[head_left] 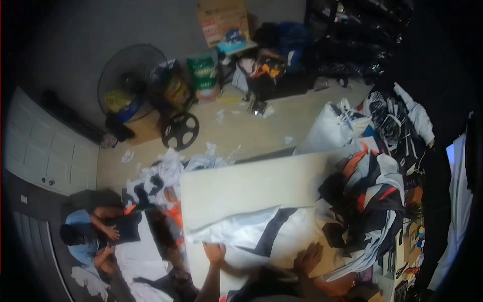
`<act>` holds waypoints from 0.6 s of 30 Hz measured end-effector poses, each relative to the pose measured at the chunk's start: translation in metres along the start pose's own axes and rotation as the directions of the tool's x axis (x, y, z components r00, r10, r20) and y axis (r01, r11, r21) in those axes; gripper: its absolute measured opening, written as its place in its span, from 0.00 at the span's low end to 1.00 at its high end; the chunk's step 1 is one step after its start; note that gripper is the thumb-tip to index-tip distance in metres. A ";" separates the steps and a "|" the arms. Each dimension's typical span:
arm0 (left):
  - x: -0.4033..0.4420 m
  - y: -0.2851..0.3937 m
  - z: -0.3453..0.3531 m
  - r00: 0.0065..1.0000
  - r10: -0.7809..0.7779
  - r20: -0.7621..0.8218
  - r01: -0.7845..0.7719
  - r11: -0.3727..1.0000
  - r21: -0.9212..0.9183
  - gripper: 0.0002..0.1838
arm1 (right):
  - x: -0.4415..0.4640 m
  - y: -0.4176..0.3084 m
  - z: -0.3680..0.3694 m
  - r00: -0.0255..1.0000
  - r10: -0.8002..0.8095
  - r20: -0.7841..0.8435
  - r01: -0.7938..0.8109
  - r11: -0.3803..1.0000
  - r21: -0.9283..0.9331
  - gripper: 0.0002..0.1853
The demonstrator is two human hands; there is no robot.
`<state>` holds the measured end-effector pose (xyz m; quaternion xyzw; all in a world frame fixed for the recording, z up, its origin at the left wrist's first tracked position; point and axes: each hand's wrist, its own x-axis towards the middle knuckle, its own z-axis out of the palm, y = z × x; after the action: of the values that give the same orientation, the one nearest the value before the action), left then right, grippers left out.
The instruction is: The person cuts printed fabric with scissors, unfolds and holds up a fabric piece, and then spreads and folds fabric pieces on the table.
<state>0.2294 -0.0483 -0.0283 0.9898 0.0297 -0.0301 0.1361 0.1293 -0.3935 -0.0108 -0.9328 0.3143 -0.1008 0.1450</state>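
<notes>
A white fabric piece (241, 227) with a dark diagonal band (274, 231) lies spread across a pale table (241, 186). My left hand (215, 251) is at its near left edge, fingers closed on the cloth. Further right, my right hand (308, 257) rests by the near edge of the fabric, fingers stretched out, holding nothing visible. To its right a heap of cloth pieces (375, 186) in white, black, grey and orange covers that end of the table.
At left, another person (83, 234) sits handling white and dark cloth (138, 256). Fabric scraps (161, 176) are piled beyond the table's left side. A stuffed white sack (334, 126), a large fan (132, 83) and a cardboard box (221, 22) stand farther back. Scissors (400, 272) lie at lower right.
</notes>
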 end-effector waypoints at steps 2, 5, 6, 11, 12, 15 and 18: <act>-0.043 0.020 0.004 0.955 0.136 -0.262 -0.135 0.991 0.021 0.13 | 0.009 0.006 0.000 1.000 0.002 -0.031 -0.003 1.000 -0.026 0.28; -0.114 0.027 0.011 0.933 0.155 -0.324 -0.135 0.987 0.082 0.07 | -0.013 0.001 0.001 0.999 0.012 0.041 -0.009 0.998 -0.054 0.28; -0.122 0.029 0.000 0.954 0.161 -0.253 -0.136 0.984 0.114 0.05 | -0.016 0.000 0.000 0.999 0.018 0.036 -0.016 0.998 -0.056 0.28; -0.121 0.031 0.004 0.965 0.064 -0.254 -0.057 0.998 0.035 0.05 | -0.003 0.002 0.003 0.998 -0.003 0.059 0.009 0.996 -0.090 0.28; -0.119 0.032 0.004 0.972 0.051 -0.231 -0.043 0.998 0.040 0.05 | -0.003 0.004 0.005 0.998 0.002 0.057 0.004 0.995 -0.102 0.29; -0.118 0.029 0.007 0.969 0.069 -0.236 -0.056 0.997 0.062 0.06 | -0.007 0.007 0.012 0.995 0.000 0.099 0.013 0.991 -0.131 0.30; -0.130 0.025 0.014 0.990 0.031 -0.135 -0.024 0.998 0.050 0.06 | -0.008 0.014 0.018 0.998 -0.039 0.052 0.046 0.989 -0.140 0.29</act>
<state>0.1007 -0.0823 -0.0259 0.9929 0.0245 0.0384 0.1102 0.1207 -0.3956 -0.0335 -0.9493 0.2972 -0.0585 0.0840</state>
